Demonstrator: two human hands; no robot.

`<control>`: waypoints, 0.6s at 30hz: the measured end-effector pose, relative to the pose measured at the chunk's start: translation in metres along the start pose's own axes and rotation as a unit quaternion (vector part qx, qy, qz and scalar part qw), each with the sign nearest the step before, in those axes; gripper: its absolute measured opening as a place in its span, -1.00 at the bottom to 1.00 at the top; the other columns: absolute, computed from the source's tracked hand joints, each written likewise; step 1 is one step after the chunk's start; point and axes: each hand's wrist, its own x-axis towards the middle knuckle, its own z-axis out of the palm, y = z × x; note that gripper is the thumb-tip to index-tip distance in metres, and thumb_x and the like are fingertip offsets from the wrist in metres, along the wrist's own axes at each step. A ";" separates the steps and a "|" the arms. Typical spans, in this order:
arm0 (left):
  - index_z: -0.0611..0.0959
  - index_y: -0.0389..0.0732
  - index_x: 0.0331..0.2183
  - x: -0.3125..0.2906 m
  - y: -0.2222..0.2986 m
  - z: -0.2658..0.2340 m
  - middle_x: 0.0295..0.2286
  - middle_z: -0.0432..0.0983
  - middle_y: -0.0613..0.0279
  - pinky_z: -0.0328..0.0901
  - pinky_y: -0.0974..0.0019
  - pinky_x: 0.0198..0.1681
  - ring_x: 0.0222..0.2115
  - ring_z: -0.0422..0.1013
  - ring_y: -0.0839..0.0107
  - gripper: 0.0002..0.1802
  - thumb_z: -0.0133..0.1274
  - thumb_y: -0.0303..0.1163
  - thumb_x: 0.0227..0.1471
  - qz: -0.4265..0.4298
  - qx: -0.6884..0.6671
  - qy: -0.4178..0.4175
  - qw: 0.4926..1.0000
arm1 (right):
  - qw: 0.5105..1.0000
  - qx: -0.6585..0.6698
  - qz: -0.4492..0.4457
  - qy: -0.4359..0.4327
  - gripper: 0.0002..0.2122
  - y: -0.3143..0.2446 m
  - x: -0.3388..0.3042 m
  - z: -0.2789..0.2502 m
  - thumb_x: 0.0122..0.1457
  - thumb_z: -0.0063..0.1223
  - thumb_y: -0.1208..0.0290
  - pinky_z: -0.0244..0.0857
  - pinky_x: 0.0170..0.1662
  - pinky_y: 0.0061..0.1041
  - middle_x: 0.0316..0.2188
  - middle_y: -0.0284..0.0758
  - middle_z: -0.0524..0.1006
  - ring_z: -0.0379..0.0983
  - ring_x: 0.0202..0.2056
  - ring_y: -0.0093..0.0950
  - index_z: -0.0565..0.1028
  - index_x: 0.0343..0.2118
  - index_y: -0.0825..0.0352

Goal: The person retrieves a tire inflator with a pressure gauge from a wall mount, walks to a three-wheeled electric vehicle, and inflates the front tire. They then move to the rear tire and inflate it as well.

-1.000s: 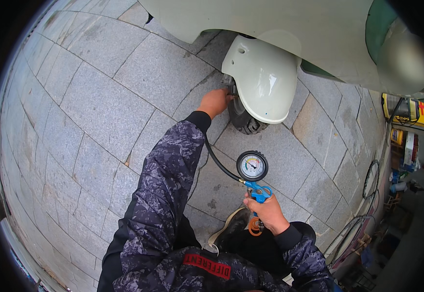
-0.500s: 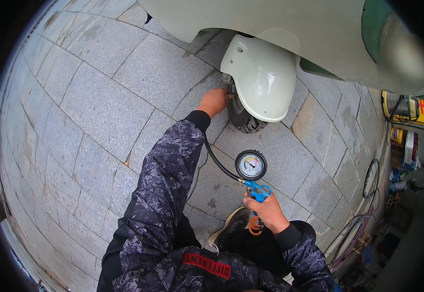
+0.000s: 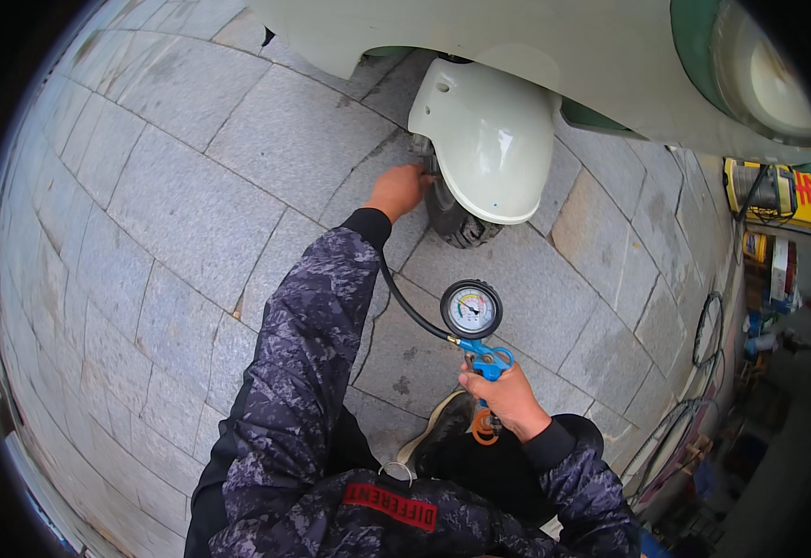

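Observation:
My right hand is closed round the blue handle of a tire inflator gun, its fingers wrapped below the trigger. On top of it sits a round dial gauge with a black rim, facing up. A black hose curves from the gun up under my left cuff. My left hand reaches to the left side of a black tire, fingers closed at the wheel on the hose's end, which is mostly hidden. A glossy pale fender covers the top of the wheel. An orange coiled piece hangs below the gun.
The pale vehicle body overhangs the wheel, with a round headlight at the far right. Grey paving slabs spread all round. At right stand a yellow machine, dark looped cables and clutter. My shoe is below the gun.
The whole view has shifted slightly, so the wheel, gauge and hands appear a little further left and up. Both hands keep their holds.

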 end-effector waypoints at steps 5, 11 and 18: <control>0.67 -0.11 -0.02 0.000 0.000 0.001 -0.19 0.66 -0.09 0.41 -0.12 -0.09 -0.13 0.55 -0.14 -0.65 0.05 -0.17 0.26 0.002 0.007 0.005 1.000 | 1.000 0.007 0.005 -0.007 -0.82 0.001 0.001 -0.002 0.17 0.31 0.53 0.34 -0.23 -0.59 -0.29 -0.48 0.60 0.46 -0.29 -0.68 0.61 -0.16 0.37; 0.67 -0.10 -0.03 0.000 0.000 0.000 -0.20 0.66 -0.08 0.41 -0.13 -0.10 -0.15 0.55 -0.13 -0.66 0.05 -0.17 0.26 0.000 0.004 0.005 1.000 | 1.000 0.015 0.005 -0.009 -0.80 0.004 0.002 -0.003 0.17 0.33 0.51 0.34 -0.26 -0.61 -0.30 -0.48 0.61 0.46 -0.32 -0.69 0.62 -0.15 0.35; 0.68 -0.13 -0.06 0.002 -0.002 0.002 -0.21 0.66 -0.09 0.41 -0.13 -0.10 -0.15 0.55 -0.13 -0.66 0.05 -0.17 0.25 0.000 0.003 -0.002 1.000 | 0.997 0.055 -0.009 -0.046 -0.70 0.001 0.005 -0.004 0.16 0.40 0.44 0.34 -0.31 -0.65 -0.31 -0.47 0.61 0.45 -0.38 -0.69 0.62 -0.06 0.36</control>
